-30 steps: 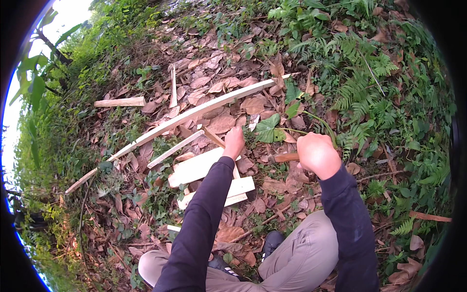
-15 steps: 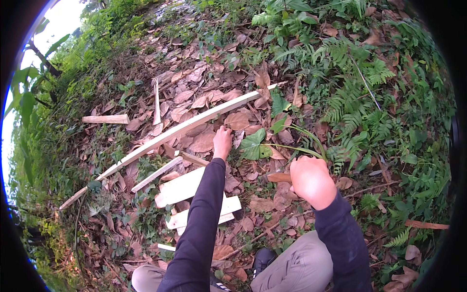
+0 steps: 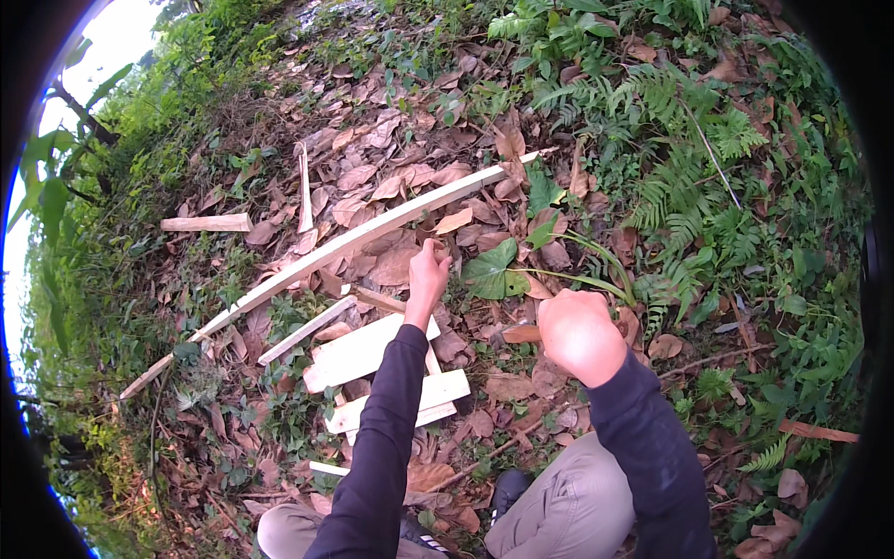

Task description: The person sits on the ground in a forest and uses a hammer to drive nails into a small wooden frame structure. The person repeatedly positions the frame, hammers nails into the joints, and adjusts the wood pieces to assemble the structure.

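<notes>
One long pale wooden strip [image 3: 349, 244] is laid diagonally across the leaf litter, from seven o'clock to one o'clock. Its middle is reached by the left hand [image 3: 427, 272], fingers curled at the wood; whether it is gripped cannot be told. The right hand [image 3: 579, 335] is clenched around a brown handle [image 3: 520, 333]. Two short flat boards [image 3: 358, 352] are seen below, two offcuts [image 3: 207, 223] at ten o'clock.

We see leaf-strewn ground [image 3: 279, 140] carrying a long pale slat [image 3: 354, 244]. Below that slat lie short split boards [image 3: 363, 352]; above its left end, another short piece [image 3: 207, 223].
</notes>
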`<state>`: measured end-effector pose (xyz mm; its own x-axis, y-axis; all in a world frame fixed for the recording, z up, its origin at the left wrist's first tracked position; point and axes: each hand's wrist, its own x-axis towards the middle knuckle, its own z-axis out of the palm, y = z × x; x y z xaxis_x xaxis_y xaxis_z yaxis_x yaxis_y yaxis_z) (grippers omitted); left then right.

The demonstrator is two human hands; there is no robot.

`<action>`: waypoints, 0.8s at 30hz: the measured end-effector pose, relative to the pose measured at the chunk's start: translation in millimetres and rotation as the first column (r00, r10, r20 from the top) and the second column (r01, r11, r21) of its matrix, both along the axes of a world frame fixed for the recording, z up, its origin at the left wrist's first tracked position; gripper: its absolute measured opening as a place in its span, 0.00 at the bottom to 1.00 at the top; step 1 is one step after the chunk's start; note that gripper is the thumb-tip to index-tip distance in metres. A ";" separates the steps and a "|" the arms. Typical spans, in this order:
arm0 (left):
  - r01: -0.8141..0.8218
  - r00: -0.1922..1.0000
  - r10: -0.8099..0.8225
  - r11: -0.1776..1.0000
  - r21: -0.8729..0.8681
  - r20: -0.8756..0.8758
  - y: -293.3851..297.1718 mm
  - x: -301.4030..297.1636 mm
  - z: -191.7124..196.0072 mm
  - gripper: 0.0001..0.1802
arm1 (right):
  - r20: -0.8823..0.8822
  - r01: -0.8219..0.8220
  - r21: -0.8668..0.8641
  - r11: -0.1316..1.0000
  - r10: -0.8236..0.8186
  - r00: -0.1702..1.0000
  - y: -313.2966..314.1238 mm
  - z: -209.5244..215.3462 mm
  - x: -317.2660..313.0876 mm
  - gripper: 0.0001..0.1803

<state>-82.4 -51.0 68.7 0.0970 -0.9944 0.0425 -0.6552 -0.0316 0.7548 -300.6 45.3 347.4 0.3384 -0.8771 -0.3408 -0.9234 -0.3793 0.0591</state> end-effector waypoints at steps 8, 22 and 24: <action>0.022 0.491 0.406 0.878 0.477 -0.770 152.7 19.7 14.0 0.22 | -0.024 -0.102 -0.082 0.991 0.101 0.995 5.9 -8.4 35.3 0.06; -0.323 -0.082 0.504 0.802 0.502 -0.860 273.6 38.8 55.3 0.15 | -0.375 0.091 0.318 0.944 0.037 0.926 4.8 11.7 105.7 0.25; -0.427 0.000 0.517 0.774 0.468 -0.856 284.4 68.2 49.8 0.13 | -0.379 0.148 0.366 0.919 0.002 0.926 7.2 15.4 111.7 0.25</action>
